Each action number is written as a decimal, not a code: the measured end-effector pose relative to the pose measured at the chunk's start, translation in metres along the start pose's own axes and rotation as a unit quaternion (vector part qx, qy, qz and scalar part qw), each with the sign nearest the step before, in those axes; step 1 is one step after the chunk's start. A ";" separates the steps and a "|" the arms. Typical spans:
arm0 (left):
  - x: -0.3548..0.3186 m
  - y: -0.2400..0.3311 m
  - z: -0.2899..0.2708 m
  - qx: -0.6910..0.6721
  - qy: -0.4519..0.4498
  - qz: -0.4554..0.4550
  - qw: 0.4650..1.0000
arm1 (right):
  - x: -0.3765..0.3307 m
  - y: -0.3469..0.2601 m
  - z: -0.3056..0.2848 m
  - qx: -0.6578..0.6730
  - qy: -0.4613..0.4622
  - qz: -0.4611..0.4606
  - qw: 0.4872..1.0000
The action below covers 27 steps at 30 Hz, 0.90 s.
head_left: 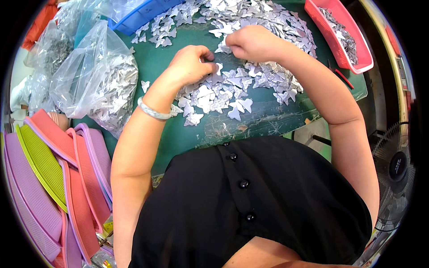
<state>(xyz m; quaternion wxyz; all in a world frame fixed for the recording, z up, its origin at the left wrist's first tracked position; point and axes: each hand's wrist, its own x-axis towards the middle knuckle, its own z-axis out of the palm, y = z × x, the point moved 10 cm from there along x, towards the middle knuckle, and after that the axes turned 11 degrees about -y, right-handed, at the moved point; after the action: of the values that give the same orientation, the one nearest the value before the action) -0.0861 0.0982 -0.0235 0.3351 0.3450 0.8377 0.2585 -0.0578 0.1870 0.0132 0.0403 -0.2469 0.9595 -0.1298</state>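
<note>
Thin silver butterfly-shaped pieces (210, 96) lie in a loose heap on the green tabletop. Over this heap's far left side, my left hand (190, 65) has its fingers curled together, with one silver piece (218, 68) at the thumb tip. My right hand (255, 43) is closed just beyond, between the near heap and a larger far heap of the same pieces (286, 29). Its fingertips point down and left, close to a few pieces; whatever they pinch is hidden. A pale bangle (153, 110) circles my left wrist.
A clear bag of silver pieces (114, 85) stands at the left, with a blue tray (145, 15) behind. A pink basket (364, 58) holding small metal parts is far right, near a red-handled tool (343, 78). Stacked coloured baskets (58, 178) and a fan (397, 167) flank me.
</note>
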 end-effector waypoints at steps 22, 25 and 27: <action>-0.009 -0.023 0.011 -0.608 -0.042 0.021 0.792 | -0.012 0.030 0.014 0.701 -0.016 0.071 0.710; -0.010 -0.012 0.009 -0.624 -0.028 0.041 0.780 | -0.014 0.011 0.020 0.629 -0.049 0.142 0.763; -0.011 -0.008 0.011 -0.637 -0.024 0.038 0.770 | -0.013 0.003 0.018 0.624 -0.054 0.125 0.769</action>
<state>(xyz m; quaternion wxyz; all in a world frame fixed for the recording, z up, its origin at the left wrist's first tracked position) -0.0753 0.0871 -0.0313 0.4879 0.0900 0.4592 0.7368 -0.0456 0.1919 -0.0048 0.2532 -0.0522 0.6857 -0.6804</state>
